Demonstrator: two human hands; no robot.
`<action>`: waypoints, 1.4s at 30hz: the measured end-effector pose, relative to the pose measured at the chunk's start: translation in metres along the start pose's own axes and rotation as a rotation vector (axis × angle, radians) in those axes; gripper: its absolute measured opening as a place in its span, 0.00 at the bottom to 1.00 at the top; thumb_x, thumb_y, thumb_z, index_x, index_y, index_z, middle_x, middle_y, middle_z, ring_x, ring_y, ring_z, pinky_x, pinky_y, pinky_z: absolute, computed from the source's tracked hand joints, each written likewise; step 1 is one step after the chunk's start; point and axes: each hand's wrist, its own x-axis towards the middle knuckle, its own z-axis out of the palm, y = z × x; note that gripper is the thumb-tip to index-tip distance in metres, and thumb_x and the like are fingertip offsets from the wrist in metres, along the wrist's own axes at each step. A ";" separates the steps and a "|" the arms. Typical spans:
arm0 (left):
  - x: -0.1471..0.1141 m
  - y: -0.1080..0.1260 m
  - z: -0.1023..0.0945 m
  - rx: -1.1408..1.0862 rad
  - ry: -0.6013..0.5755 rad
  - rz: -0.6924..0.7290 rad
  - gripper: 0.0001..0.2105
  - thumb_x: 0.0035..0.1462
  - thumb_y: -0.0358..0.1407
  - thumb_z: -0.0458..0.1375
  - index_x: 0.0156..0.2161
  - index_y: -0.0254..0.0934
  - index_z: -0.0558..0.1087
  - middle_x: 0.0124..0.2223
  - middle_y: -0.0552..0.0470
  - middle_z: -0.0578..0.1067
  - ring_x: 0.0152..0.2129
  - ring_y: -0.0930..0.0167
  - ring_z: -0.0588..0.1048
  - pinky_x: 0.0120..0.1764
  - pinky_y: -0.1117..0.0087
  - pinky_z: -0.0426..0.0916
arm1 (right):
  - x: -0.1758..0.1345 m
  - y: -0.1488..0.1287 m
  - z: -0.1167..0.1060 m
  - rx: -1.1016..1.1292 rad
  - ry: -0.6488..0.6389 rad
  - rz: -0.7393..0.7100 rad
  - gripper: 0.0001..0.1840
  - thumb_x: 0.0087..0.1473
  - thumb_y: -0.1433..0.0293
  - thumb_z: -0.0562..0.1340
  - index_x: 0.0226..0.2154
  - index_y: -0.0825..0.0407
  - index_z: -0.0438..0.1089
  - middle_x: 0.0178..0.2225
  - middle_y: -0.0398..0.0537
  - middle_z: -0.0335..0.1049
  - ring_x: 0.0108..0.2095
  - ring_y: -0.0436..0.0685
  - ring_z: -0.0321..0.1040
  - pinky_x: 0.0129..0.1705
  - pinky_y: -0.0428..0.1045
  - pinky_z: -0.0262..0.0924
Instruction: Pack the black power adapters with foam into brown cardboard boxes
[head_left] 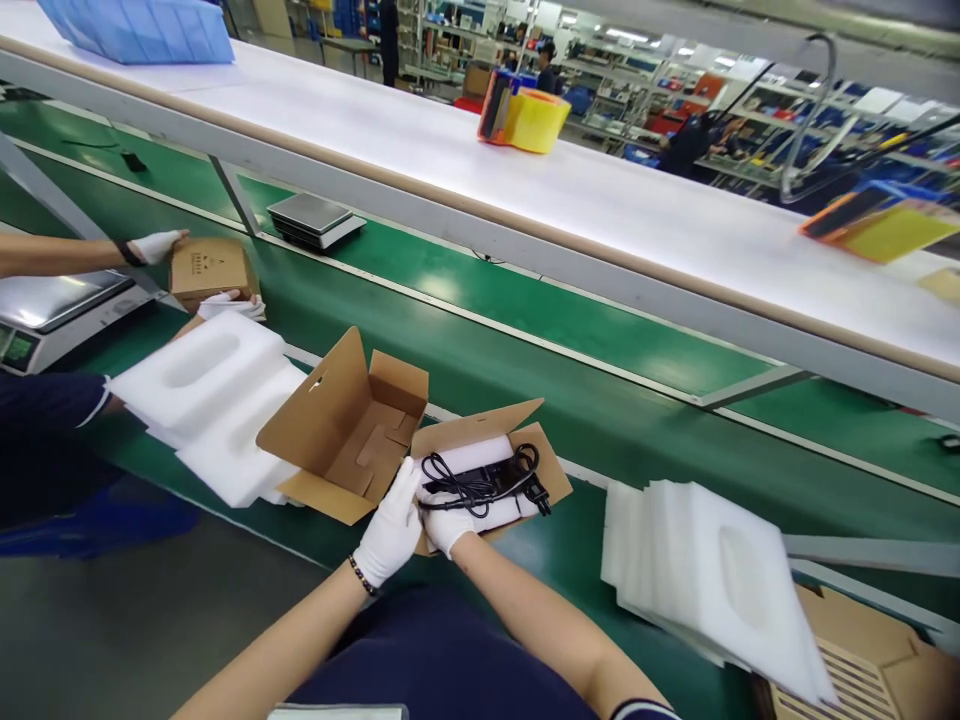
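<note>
A small open cardboard box [555,465] stands in front of me, lined with white foam [469,456]. Inside lie a black power adapter [491,478] and its looped black power cord [529,458], with the plug over the box's right side. My left hand [388,528], white-gloved, grips the box's left side with its fingers together. Inside the near left corner, my right hand [448,522], also gloved, is closed on the cord; its fingertips are partly hidden. A second open cardboard box [352,445], with nothing inside, adjoins on the left.
White foam inserts [217,385] lie at left; another foam stack [697,570] leans at right beside an open carton [862,640]. A co-worker's gloved hands hold a closed box [214,270] near a scale [64,310]. A raised shelf [420,140] crosses the bench's far side.
</note>
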 end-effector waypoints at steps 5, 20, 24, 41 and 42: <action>0.016 0.000 -0.025 0.292 -0.175 0.083 0.29 0.46 0.19 0.44 0.56 0.31 0.62 0.62 0.39 0.58 0.61 0.58 0.50 0.59 0.49 0.51 | -0.061 -0.012 -0.016 -0.081 0.116 -0.144 0.21 0.57 0.68 0.51 0.52 0.57 0.63 0.45 0.60 0.69 0.45 0.63 0.66 0.49 0.58 0.58; 0.045 0.080 0.052 0.338 -0.248 0.099 0.06 0.55 0.34 0.53 0.33 0.35 0.71 0.33 0.44 0.74 0.45 0.55 0.66 0.50 0.48 0.57 | -0.102 0.130 -0.147 -0.415 0.280 -0.207 0.34 0.43 0.80 0.53 0.56 0.55 0.58 0.56 0.60 0.57 0.52 0.64 0.59 0.52 0.59 0.57; 0.045 0.071 0.049 0.247 -0.225 0.129 0.08 0.58 0.34 0.51 0.37 0.36 0.72 0.40 0.46 0.74 0.45 0.62 0.68 0.51 0.58 0.60 | -0.090 0.116 -0.137 -0.080 0.201 -0.125 0.39 0.45 0.68 0.62 0.59 0.53 0.52 0.56 0.59 0.57 0.53 0.65 0.60 0.53 0.60 0.56; 0.036 0.081 0.059 0.114 -0.085 0.195 0.09 0.53 0.33 0.54 0.40 0.37 0.73 0.44 0.48 0.74 0.49 0.62 0.65 0.58 0.53 0.50 | -0.085 0.139 -0.141 0.997 0.168 0.095 0.26 0.48 0.55 0.61 0.45 0.54 0.66 0.45 0.54 0.69 0.44 0.59 0.68 0.48 0.57 0.62; 0.036 0.082 0.060 0.113 -0.083 0.209 0.08 0.53 0.34 0.55 0.38 0.38 0.74 0.44 0.49 0.74 0.49 0.61 0.65 0.58 0.53 0.50 | -0.083 0.142 -0.140 0.965 0.165 0.065 0.24 0.47 0.55 0.60 0.43 0.54 0.67 0.44 0.54 0.70 0.43 0.59 0.68 0.48 0.56 0.61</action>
